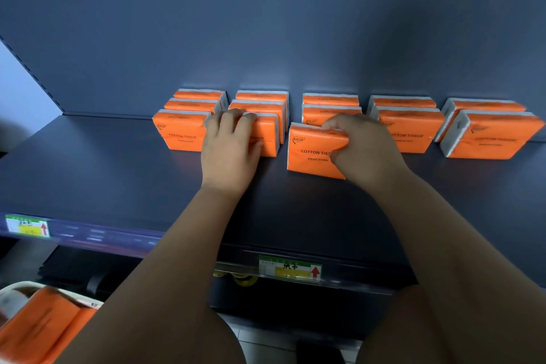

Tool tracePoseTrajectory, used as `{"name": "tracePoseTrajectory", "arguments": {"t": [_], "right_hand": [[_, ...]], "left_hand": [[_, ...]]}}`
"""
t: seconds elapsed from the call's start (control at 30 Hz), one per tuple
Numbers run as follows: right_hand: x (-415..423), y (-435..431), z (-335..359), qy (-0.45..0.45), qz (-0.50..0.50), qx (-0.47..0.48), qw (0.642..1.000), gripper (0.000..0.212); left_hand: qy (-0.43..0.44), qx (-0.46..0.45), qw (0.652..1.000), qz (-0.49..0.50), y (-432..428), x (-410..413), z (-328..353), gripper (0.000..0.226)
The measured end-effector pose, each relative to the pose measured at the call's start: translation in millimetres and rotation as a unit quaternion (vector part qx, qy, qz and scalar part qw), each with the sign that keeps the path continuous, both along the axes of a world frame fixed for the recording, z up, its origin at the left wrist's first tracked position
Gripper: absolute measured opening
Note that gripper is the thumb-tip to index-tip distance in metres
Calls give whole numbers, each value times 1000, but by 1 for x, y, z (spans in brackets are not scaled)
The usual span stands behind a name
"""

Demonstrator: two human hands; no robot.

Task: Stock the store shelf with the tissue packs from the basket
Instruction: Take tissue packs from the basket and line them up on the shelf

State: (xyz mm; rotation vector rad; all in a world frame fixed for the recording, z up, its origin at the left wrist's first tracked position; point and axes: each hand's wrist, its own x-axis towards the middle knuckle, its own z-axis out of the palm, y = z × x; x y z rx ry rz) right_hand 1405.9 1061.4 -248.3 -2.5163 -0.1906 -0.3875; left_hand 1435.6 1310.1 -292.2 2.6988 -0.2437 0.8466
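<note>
A clear rail (97,235) carries two price labels. The left label (28,226) is blurred and has a red arrow. The middle label (291,270) has black handwriting on yellow beside a red arrow. Just left of it, underneath, are some round yellow things (243,280). Pale floor tiles (254,343) lie below.

Shelf (118,180), dark grey-blue, closed behind by a back panel (266,38). On it we count thirteen orange packs (183,136), all standing on edge, in five rows running front to back: three, three, three, two and two, from the left. The rearmost pack of each row stands at the panel. The second front pack (270,130) stands level with its left neighbour. The third front pack (310,154) stands nearer the shelf's front edge. Along that edge we see a price rail (103,236) with two labels (291,270).
</note>
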Motion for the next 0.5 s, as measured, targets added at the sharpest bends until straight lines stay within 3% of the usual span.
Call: {"name": "tracePoseTrajectory", "arguments": {"t": [0.17, 0.33, 0.5], "right_hand": [[0, -1, 1, 1, -4, 4, 1000, 60], [1, -2, -2, -16, -4, 10, 1000, 61], [5, -3, -4, -52, -27, -30, 998, 61]], "left_hand": [[-8, 5, 1000, 9, -3, -3, 2, 54], [-93, -11, 995, 13, -12, -10, 14, 49], [-108, 58, 987, -99, -37, -25, 25, 39]]}}
